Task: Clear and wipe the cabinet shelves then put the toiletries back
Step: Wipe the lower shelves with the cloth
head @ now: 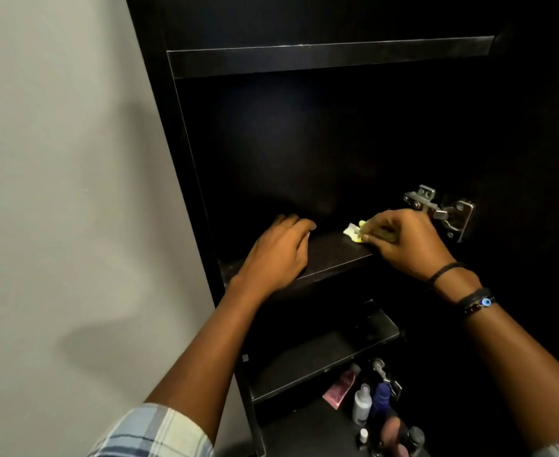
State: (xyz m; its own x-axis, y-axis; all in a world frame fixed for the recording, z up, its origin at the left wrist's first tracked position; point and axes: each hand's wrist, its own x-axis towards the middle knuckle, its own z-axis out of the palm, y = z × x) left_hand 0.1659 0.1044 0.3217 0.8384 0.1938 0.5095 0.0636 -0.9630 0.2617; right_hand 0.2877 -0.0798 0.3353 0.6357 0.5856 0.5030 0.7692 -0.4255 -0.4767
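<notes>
While the left hand [276,250] rests spread on the shelf [334,255], the right hand [406,240] pinches a yellow cloth [451,231] against it.

Matt dark wood shelf [330,255]; shiny metal hinge [443,211].

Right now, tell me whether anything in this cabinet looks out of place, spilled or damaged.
Nothing stands out. The right hand holds a yellow cloth on the middle shelf, the left hand rests beside it, and the toiletries stand grouped lower down.
</notes>
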